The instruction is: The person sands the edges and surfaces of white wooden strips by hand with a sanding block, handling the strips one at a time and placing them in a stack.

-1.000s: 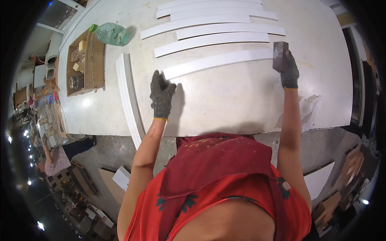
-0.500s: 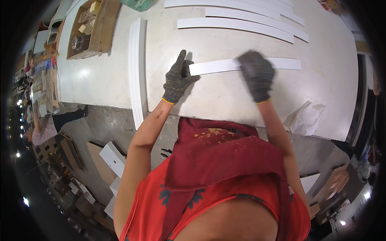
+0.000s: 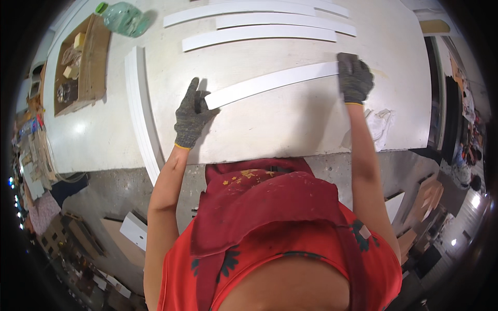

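Note:
A long white strip (image 3: 275, 84) lies slantwise on the white worktable (image 3: 249, 127), its right end higher in view. My left hand (image 3: 190, 116), in a dark speckled knit glove with a yellow cuff, grips the strip's left end; one finger points up past it. At the other end, my gloved right hand (image 3: 357, 80) is closed over the strip and covers that tip. A dark, straight-edged piece shows along the top of this hand, mostly hidden by the fingers; its kind is unclear.
Several white strips (image 3: 259, 36) lie across the far side. More strips (image 3: 139, 103) stand lengthwise at left, overhanging the near edge. Beyond them are a wooden box (image 3: 96, 67) of odds and ends and a greenish plastic bottle (image 3: 124, 19). A crumpled white cloth (image 3: 381, 127) lies right.
My right hand has slid along the strip from its middle part to the right end. My left hand keeps the left end. The whole view has shifted, bringing the bottle fully into sight.

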{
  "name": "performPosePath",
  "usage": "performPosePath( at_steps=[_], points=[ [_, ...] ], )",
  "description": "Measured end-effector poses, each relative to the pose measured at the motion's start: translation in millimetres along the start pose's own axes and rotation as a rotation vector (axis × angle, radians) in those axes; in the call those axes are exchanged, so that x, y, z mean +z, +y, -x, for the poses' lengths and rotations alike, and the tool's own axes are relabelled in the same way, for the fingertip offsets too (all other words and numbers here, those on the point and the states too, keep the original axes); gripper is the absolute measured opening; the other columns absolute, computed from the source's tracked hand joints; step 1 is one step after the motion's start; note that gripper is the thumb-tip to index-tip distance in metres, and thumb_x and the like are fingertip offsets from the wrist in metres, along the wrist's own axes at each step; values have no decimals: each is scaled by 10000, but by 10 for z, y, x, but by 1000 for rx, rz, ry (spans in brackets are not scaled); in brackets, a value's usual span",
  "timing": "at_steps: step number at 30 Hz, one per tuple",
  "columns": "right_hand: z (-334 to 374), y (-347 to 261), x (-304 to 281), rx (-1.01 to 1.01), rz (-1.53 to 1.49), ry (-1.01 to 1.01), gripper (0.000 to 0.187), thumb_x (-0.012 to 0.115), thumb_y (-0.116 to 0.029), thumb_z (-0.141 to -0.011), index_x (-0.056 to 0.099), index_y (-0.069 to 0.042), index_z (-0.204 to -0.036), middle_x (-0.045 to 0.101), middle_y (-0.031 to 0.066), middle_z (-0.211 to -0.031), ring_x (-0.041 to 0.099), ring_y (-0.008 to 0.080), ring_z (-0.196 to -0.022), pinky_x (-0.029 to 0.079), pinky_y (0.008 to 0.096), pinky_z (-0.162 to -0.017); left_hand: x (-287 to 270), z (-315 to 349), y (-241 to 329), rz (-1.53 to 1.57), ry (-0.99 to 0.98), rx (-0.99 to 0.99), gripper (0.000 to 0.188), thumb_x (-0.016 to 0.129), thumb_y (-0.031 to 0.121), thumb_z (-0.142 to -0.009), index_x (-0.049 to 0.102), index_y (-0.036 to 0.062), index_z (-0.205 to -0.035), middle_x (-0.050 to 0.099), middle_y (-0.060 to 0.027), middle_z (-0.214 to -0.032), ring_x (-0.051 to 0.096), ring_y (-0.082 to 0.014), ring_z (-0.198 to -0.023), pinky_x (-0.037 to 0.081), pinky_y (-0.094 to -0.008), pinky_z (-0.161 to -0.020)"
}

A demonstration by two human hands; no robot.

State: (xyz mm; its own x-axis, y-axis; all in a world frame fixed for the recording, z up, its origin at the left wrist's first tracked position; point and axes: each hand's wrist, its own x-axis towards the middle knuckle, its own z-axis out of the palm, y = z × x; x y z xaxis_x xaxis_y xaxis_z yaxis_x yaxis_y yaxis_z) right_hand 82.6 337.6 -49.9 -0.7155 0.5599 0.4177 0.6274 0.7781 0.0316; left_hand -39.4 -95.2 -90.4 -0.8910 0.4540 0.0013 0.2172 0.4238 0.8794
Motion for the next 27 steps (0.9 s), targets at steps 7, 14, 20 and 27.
performPosePath(
  at_steps=[7, 14, 20, 27],
  points=[
    [1026, -2179, -563, -572, -775, -120, 272, 741, -331, -766, 676, -154, -962, 654, 58, -1021, 667, 263, -900, 550, 413, -701, -73, -19, -98, 59, -75, -37, 1048, 889, -12, -656, 346, 79, -1548, 697, -56, -1111, 558, -72, -726, 525, -228, -659],
    [291, -431, 3, -302, -357, 30, 249, 759, -228, -793, 745, -212, -1041, 717, 15, -1066, 672, 239, -1001, 560, 379, -818, -77, 2, -17, -155, -60, 22, 1018, 897, -18, -658, 382, 86, -1530, 704, -76, -1093, 521, -66, -655, 504, -227, -616],
    [-123, 965, 236, 610, -353, -87, 689, 645, -721, -779, 721, -188, -1208, 671, 131, -1259, 635, 345, -1138, 497, 440, -975, -67, -76, 179, -51, -164, -128, 979, 888, -27, -672, 395, 41, -1515, 695, -79, -1099, 519, -59, -677, 504, -229, -624],
    [303, -574, -452, -410, -461, 89, 177, 672, -133, -864, 712, -152, -1035, 691, 50, -932, 678, 253, -867, 561, 403, -753, -163, 164, 494, 592, -472, -541, 463, 648, 67, -890, 607, 6, -1347, 693, -134, -1218, 685, -215, -1016, 540, -325, -937]
  ],
)
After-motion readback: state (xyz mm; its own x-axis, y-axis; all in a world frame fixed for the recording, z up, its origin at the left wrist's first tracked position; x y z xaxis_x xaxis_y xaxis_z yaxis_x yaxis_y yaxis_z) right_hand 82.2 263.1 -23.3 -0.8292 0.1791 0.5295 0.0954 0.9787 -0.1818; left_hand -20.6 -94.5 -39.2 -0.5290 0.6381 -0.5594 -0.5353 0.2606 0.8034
